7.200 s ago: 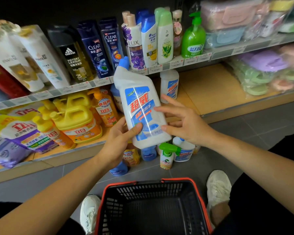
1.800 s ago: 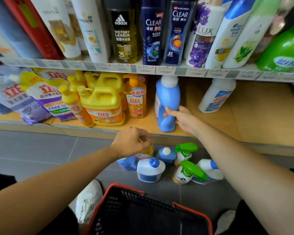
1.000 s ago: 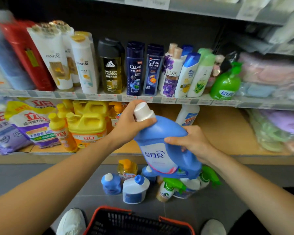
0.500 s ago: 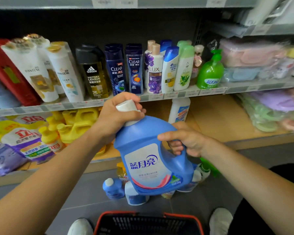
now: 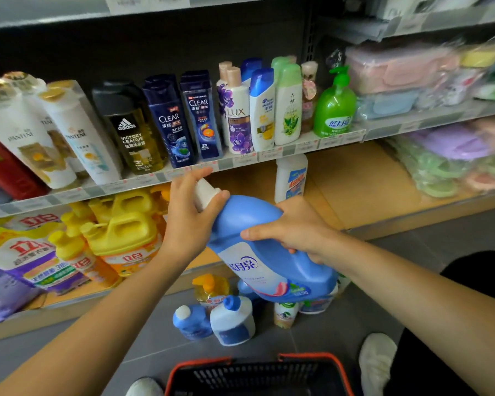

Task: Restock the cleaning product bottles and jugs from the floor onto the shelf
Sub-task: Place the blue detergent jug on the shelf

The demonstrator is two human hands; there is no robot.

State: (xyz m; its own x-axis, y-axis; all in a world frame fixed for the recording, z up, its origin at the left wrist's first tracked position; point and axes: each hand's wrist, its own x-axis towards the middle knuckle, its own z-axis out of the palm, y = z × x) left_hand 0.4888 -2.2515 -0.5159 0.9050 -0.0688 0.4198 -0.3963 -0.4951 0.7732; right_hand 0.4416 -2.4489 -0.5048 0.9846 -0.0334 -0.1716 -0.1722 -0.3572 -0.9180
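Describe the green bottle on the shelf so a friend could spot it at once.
Start at the shampoo shelf above the yellow jugs. Follow its row of bottles to the right end, beside the wrapped pastel packs. There stands the green pump bottle: the only bright green one, and the only one there with a pump head.

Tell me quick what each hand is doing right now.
Left hand: closed round the white cap of the blue jug.
Right hand: closed round the same jug's body.

Two bare forearms [image 5: 97, 324], white shoes [image 5: 376, 364], black garment [image 5: 475, 281] at lower right
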